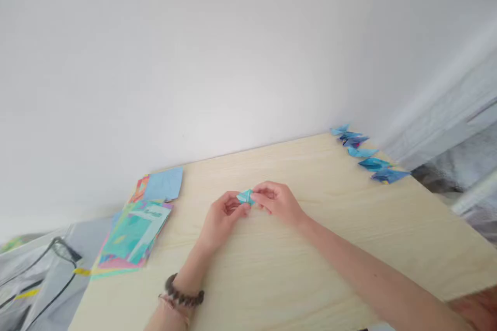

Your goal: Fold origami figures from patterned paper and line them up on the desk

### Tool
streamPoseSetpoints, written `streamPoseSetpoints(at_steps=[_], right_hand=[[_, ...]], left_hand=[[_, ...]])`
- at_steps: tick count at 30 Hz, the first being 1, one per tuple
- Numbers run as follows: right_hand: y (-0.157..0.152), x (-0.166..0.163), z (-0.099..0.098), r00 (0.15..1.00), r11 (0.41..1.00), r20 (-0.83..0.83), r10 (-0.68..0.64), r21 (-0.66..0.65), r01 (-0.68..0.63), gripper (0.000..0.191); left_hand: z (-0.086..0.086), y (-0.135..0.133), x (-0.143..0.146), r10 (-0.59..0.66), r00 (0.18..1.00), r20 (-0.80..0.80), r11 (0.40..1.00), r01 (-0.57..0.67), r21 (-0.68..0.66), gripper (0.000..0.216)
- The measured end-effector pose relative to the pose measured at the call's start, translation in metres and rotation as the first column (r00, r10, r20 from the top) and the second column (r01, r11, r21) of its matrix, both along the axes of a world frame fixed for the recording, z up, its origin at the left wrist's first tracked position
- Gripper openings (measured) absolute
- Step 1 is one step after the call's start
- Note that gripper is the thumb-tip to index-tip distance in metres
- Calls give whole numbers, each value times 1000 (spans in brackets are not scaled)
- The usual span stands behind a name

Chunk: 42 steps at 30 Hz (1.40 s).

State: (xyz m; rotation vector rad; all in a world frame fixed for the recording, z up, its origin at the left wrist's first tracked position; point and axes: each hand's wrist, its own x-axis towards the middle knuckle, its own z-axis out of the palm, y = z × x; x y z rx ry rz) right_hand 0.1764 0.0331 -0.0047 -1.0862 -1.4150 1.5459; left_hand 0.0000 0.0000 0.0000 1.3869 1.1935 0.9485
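A small teal folded paper piece (246, 196) is pinched between both hands above the middle of the light wooden table (330, 248). My left hand (221, 217) grips it from the left, fingers curled; a dark bead bracelet sits on that wrist. From the right, my right hand (278, 201) pinches the same piece with fingertips pressed together. Part of the paper is hidden by the fingers.
A stack of coloured paper sheets (134, 235) with a light blue sheet (165, 184) on top lies at the table's left edge. Several folded blue paper figures (368, 158) line the far right corner. A white wall stands behind; a grey bag (34, 274) lies lower left.
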Motion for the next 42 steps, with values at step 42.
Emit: streamPoseSetpoints(at_steps=[42], right_hand=[[-1, 1, -2, 994, 954, 91, -61, 297, 32, 23]], left_hand=[[12, -2, 7, 7, 967, -256, 998, -23, -61, 29]])
